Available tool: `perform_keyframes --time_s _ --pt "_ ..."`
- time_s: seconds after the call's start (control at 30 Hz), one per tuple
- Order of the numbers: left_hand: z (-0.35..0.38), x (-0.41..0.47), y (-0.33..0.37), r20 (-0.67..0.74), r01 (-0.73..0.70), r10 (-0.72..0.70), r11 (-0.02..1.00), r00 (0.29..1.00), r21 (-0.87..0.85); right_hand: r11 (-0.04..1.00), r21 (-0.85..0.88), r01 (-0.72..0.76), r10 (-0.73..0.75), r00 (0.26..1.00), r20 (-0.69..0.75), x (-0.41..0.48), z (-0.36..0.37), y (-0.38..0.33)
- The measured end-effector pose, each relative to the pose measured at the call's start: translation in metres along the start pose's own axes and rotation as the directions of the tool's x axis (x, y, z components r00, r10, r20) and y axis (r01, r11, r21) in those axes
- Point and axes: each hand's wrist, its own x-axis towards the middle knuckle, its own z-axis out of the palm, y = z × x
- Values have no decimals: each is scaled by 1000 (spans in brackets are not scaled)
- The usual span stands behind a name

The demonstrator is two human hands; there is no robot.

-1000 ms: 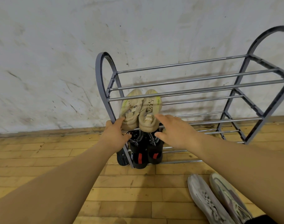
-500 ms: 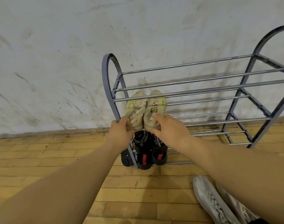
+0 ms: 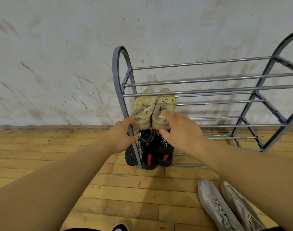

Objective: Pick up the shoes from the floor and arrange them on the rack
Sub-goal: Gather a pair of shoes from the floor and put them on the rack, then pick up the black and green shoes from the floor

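Both hands are spread loose, gripping nothing. The left hand [image 3: 121,137] has a fingertip on a lace of the cream knit sneakers with neon-yellow trim [image 3: 155,107]. The right hand [image 3: 180,130] is over the other heel, can't tell if it's touching.

That pair sits mid-shelf, far left, on the grey rack of shiny metal rods and arched side frames [image 3: 116,70]. Black shoes with red heel tabs [image 3: 156,152] sit below, toes hidden. Grey mesh sneakers [image 3: 215,205] lie on the scuffed wooden plank floor [image 3: 125,194], cut off by the frame edge and the forearm.
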Motion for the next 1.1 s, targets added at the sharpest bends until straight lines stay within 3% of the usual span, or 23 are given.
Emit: perform_keyframes --time_s 0.1,0.23,0.37,0.5,0.67,0.8,1.0,1.1 --pt "-2 -32 -14 66 -37 38 999 997 -24 985 43 166 -169 981 100 -14 -5 -15" --pt "16 -65 -59 120 89 -78 992 990 -91 967 93 239 -257 910 326 -29 23 -36" --pt "59 -60 -113 126 276 -254 938 959 -210 980 133 147 -195 830 523 -31 78 -42" --pt "121 -34 -153 179 434 -395 822 901 -369 991 130 31 -103 796 597 -25 137 -40" --pt "185 29 -194 318 562 -466 636 826 -529 993 112 -39 -45 749 661 -26 207 -34" --pt "220 72 -210 394 619 -516 393 760 -680 980 126 -153 10 675 738 -27 244 -23" --pt "239 97 -215 441 528 -498 40 747 -848 968 108 -228 62 631 774 -28 269 -11" --pt "235 102 -211 442 497 -501 -28 744 -867 969 98 -225 71 641 764 -31 267 -9"
